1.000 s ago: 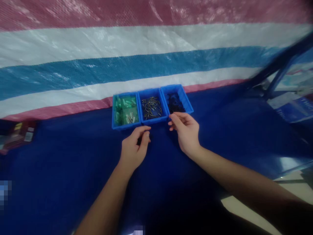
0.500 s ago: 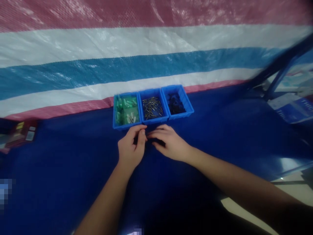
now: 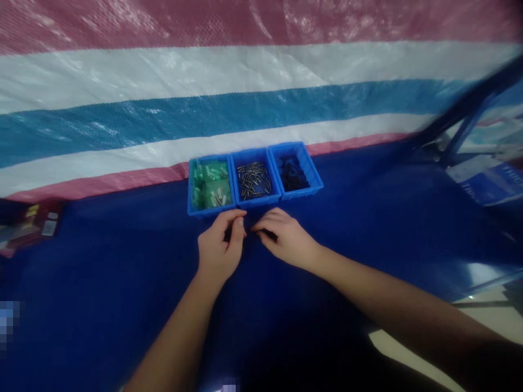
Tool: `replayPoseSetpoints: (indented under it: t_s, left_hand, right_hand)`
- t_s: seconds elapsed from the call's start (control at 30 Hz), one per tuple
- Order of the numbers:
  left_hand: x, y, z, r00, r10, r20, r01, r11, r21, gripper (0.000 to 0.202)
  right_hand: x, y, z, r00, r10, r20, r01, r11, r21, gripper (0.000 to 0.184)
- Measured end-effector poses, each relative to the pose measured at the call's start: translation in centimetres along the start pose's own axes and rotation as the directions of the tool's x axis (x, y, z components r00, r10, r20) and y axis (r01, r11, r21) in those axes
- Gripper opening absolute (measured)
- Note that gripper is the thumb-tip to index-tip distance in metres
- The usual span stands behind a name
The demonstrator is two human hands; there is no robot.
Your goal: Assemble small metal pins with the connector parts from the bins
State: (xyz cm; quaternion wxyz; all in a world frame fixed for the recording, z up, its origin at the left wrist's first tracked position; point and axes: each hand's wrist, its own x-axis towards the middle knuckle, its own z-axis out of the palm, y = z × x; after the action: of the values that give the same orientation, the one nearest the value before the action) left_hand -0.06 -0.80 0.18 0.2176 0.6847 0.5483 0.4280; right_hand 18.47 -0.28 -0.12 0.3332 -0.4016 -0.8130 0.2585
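Note:
My left hand is closed in a pinch just in front of the bins; whatever sits between its fingertips is too small or hidden to make out. A short gap to the right, my right hand has its thumb and fingers pressed together, and what they hold cannot be made out either. Beyond the hands stand three joined blue bins. The left bin has green and clear pieces, the middle bin thin brass-and-dark metal pins, and the right bin dark parts.
The bins rest on a dark blue table surface. A striped red, white and blue tarp hangs behind it. At the left lies a dark red box. A blue metal frame and printed packaging are at the right.
My right hand's thumb and fingers have drawn together, and its fingertips have shifted slightly right, away from my left hand. The left hand has barely moved.

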Motion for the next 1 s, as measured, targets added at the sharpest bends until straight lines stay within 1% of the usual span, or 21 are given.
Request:
replayPoseSetpoints:
  t_s: [0.1, 0.33, 0.43, 0.53, 0.63, 0.9, 1.0]
  left_hand:
    - [-0.02, 0.08, -0.01, 1.000, 0.004, -0.002, -0.004, 1.000, -0.001, 0.019]
    - [-0.06, 0.07, 0.08, 1.000, -0.026, 0.004, 0.026, 1.000, 0.003, 0.020]
    - [-0.03, -0.04, 0.04, 1.000, -0.025, 0.010, 0.025, 1.000, 0.004, 0.020]
    - [0.00, -0.04, 0.03, 1.000, -0.020, 0.017, 0.020, 1.000, 0.003, 0.020]
    - [-0.02, 0.11, 0.08, 0.999, -0.035, 0.016, 0.035, 0.999, 0.001, 0.021]
    - [-0.05, 0.41, 0.15, 0.998, -0.059, 0.017, 0.059, 0.998, 0.008, 0.020]
    - [-0.05, 0.36, 0.17, 0.998, -0.055, 0.022, 0.055, 0.998, -0.001, 0.019]
  right_hand:
    - [-0.17, 0.09, 0.11, 0.999, 0.011, -0.031, -0.012, 0.999, -0.031, 0.022]
    - [-0.21, 0.54, 0.10, 0.993, 0.089, -0.078, -0.101, 0.983, -0.155, 0.016]
    - [-0.10, 0.66, 0.00, 0.996, 0.082, -0.048, -0.088, 0.983, -0.161, 0.015]
    - [-0.06, 0.59, -0.07, 0.998, 0.067, -0.013, -0.068, 0.985, -0.161, 0.020]
    - [-0.12, 0.38, -0.05, 0.998, 0.055, -0.007, -0.055, 0.981, -0.185, 0.022]
    - [-0.26, 0.00, -0.05, 0.998, 0.056, 0.006, -0.054, 0.975, -0.217, 0.020]
    - [-0.31, -0.04, -0.15, 0.998, 0.064, 0.025, -0.057, 0.972, -0.227, 0.024]
